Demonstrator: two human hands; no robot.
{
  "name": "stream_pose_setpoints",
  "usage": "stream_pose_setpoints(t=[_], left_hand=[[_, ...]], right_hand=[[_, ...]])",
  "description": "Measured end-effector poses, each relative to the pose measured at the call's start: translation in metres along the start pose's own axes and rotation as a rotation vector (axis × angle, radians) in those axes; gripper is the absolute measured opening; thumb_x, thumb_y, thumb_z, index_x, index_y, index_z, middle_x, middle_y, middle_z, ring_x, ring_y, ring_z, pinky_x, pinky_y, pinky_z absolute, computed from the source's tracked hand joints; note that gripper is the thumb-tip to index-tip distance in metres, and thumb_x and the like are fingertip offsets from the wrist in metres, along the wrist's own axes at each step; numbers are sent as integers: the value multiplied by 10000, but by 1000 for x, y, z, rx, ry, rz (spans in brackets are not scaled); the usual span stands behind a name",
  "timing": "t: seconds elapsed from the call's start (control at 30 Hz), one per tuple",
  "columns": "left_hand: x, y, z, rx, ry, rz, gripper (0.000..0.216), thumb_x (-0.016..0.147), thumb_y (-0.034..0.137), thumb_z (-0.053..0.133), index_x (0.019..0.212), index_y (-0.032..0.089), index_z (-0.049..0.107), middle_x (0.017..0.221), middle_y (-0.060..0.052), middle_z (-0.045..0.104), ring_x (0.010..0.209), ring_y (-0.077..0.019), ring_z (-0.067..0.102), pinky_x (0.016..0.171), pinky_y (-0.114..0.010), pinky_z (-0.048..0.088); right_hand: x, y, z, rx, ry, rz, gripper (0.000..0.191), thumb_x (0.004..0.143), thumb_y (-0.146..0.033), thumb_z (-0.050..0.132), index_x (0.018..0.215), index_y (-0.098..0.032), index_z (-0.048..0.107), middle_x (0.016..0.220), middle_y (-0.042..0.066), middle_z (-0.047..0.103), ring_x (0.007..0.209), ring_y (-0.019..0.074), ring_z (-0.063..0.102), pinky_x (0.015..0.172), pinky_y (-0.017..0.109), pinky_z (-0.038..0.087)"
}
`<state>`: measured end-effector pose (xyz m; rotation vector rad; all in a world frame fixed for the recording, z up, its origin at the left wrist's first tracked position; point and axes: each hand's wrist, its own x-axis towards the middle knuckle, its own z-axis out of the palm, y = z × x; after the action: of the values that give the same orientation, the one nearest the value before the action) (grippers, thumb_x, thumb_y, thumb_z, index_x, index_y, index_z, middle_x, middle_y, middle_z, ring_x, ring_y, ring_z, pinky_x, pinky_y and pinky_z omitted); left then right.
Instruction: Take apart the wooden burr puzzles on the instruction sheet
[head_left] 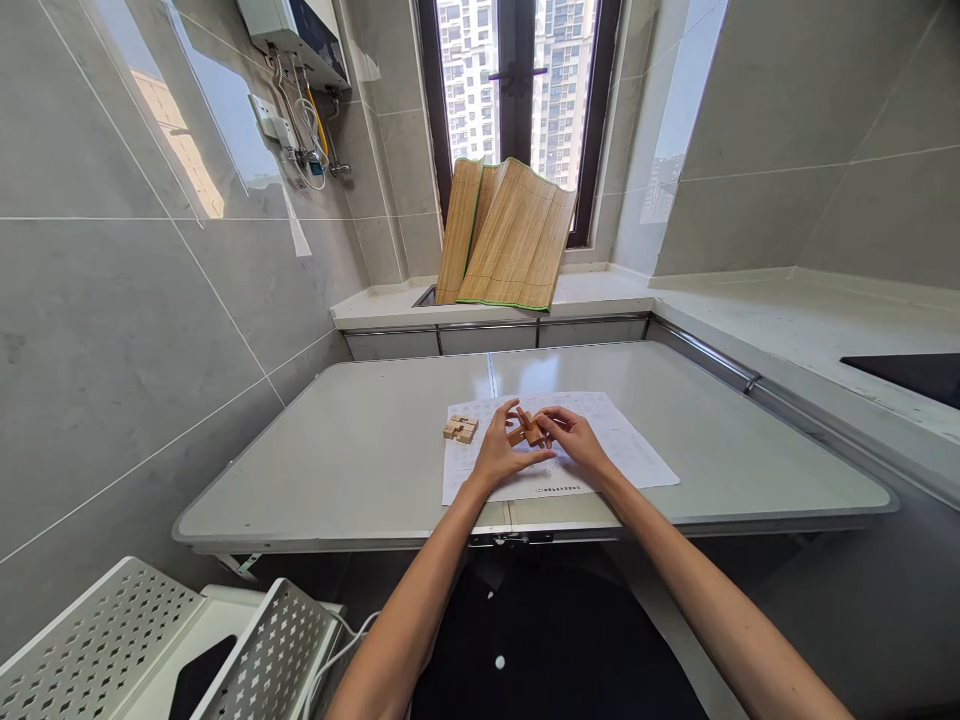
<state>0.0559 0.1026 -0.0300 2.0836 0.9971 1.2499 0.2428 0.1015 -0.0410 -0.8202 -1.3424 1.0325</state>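
A small wooden interlocking puzzle [528, 428] is held between both hands just above a printed paper sheet [630, 450] on a grey folding table [360, 460]. My left hand [501, 450] grips its left side with thumb and fingers. My right hand [576, 440] pinches its right side. A second cluster of wooden puzzle pieces [460, 429] lies on the sheet's left edge, a little left of my left hand.
Rolled bamboo mats [510, 235] lean against the window on the back counter. A white counter [810, 320] with a dark cooktop [911, 375] runs along the right. A perforated white metal rack [150, 640] stands at lower left, tiled wall on the left.
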Motion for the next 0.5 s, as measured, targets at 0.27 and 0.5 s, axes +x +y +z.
stream_pose_setpoints(t=[0.27,0.5], left_hand=[[3,-1,1,-51,28,-62,870,694,446,938,1419,251,498,1276,-96,695,1217,-291,673,1090,-513,525],[5,1,3,-87,45,-97,823,665,439,952,1340,236,527,1274,-99,693,1188,-281,676,1070,-496,535]], right_hand=[[1,1,-1,-27,14,-26,373,842,-588,783,960,-235,769,907,41,752,816,209,664,714,327,537],[2,5,-3,-40,38,-38,365,846,-583,779,967,-238,779,919,48,750,777,199,631,685,335,502]])
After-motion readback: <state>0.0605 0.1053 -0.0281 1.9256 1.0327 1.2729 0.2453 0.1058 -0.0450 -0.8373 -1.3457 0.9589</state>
